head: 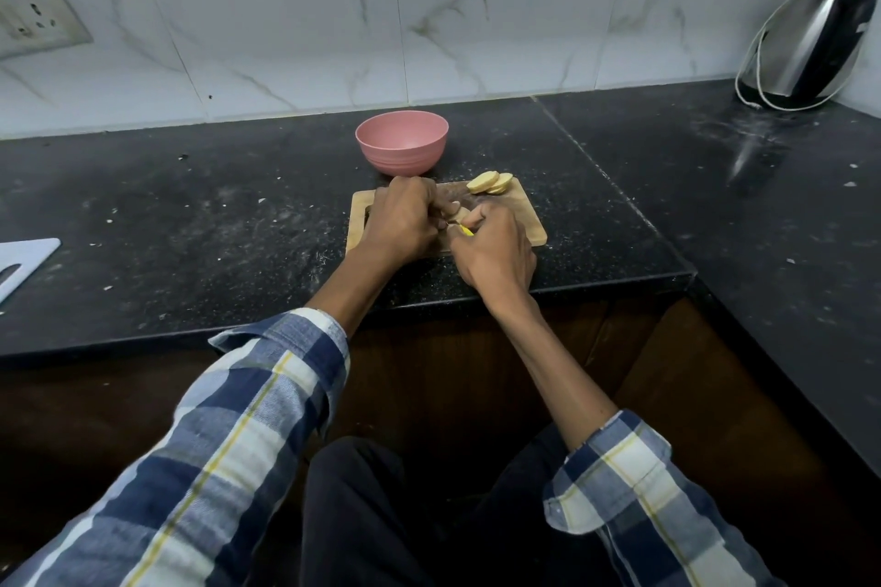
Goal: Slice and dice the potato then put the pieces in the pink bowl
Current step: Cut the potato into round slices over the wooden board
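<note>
Two hands (pixel 403 219) (pixel 496 248) hide potato (pixel 460 214); kettle (pixel 810 38) far right.

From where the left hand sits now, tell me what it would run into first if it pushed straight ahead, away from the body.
Most likely the pink bowl, which stands just beyond the left hand, past the far edge of the wooden cutting board. The potato slices lie off to the right of that line. Depth is hard to judge.
</note>
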